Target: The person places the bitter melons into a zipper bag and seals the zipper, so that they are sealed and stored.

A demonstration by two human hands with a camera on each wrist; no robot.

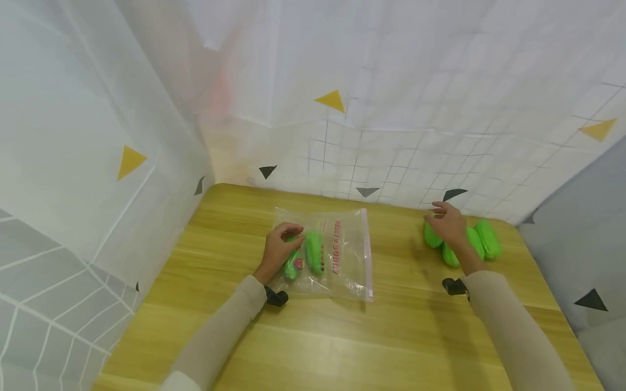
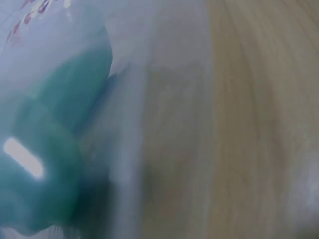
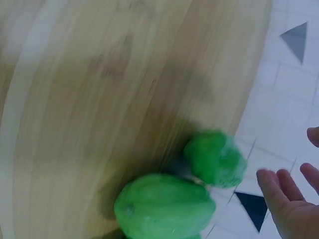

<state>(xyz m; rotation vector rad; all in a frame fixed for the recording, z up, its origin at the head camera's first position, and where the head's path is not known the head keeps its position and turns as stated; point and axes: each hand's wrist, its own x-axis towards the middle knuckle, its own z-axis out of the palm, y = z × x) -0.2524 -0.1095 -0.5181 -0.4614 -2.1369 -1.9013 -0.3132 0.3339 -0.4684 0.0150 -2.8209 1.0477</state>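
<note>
A clear zip bag (image 1: 349, 282) with red print lies flat on the table, its pink-edged opening toward the right. Inside it are two long green vegetable-like pieces (image 1: 314, 251), also seen blurred through the plastic in the left wrist view. My left hand (image 1: 280, 250) is over the bag's left part, fingers loosely curved above one green piece. My right hand (image 1: 450, 224) hovers at the right over a group of several glossy, plump green pieces (image 1: 488, 239), fingers apart and nothing between them. In the right wrist view its fingertips (image 3: 269, 181) stand beside a rounded green piece (image 3: 215, 158).
The wooden table (image 1: 342, 347) has rounded back corners and meets a pale patterned curtain (image 1: 391, 157) along its back edge. Grey-white sheets hang at the left and right sides. A black camera mount (image 1: 276, 296) is strapped to each wrist.
</note>
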